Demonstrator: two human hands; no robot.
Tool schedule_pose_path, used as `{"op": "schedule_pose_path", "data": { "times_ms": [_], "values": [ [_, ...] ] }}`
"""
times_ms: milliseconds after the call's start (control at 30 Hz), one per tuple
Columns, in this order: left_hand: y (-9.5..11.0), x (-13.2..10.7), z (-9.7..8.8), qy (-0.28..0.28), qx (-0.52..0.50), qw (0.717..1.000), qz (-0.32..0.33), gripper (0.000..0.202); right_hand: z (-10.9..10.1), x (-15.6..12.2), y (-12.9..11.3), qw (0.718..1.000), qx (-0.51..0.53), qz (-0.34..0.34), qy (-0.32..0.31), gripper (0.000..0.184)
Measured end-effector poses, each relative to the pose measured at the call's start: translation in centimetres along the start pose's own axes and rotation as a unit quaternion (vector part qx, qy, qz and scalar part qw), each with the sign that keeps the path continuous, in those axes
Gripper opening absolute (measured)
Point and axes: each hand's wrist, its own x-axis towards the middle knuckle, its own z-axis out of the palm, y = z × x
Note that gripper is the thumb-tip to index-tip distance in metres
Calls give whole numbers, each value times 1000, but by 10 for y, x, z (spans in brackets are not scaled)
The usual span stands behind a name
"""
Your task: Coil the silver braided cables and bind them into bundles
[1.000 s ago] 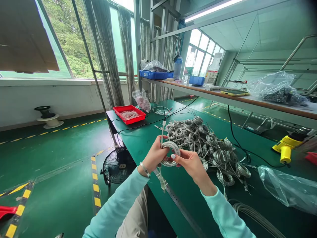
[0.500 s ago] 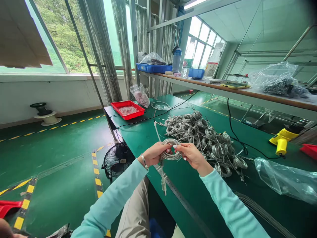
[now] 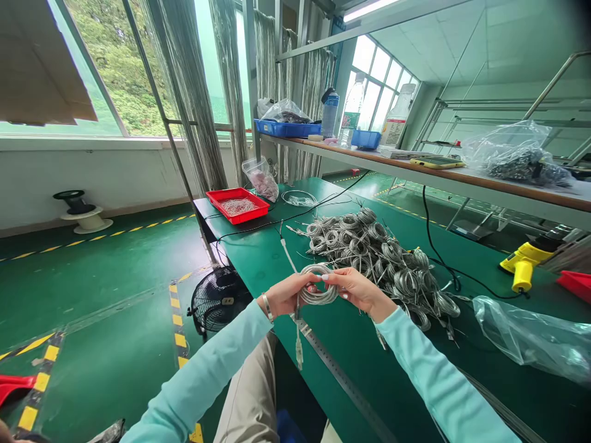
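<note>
Head view: above the left edge of a green-topped workbench point(image 3: 369, 375), a left hand point(image 3: 287, 295) and a right hand point(image 3: 356, 290) pinch a small coil of silver braided cable point(image 3: 317, 289) from either side, fingers pressed together and curled round the loops, with a thin white lead point(image 3: 289, 257) rising from it and a clear-tipped connector point(image 3: 299, 352) dangling near the edge. Likely trouble: a slackened pinch could let the loops spring open, and the dangling end could snag the steel ruler strip point(image 3: 332, 364) or tangle in the heaped silver coils point(image 3: 385, 261) just beside the right hand.
</note>
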Motion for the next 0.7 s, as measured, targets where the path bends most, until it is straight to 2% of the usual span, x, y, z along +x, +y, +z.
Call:
{"op": "schedule_pose_path", "data": {
  "times_ms": [67,267,433,500,700],
  "values": [
    [-3,-1,2,9,-11,1000,16,23,1,1,0,1000,1,-7,-3,41],
    [-11,1,10,68,-20,993,90,35,3,0,2,999,-24,-33,5,40],
    [-3,5,5,125,-96,978,135,35,5,-10,9,994,-32,-68,85,65],
    [4,4,0,146,-141,967,156,33,6,-19,16,991,-42,-73,107,63],
    [19,-3,-12,183,-235,935,193,20,20,-40,37,994,-107,-22,16,53]
  ]
}}
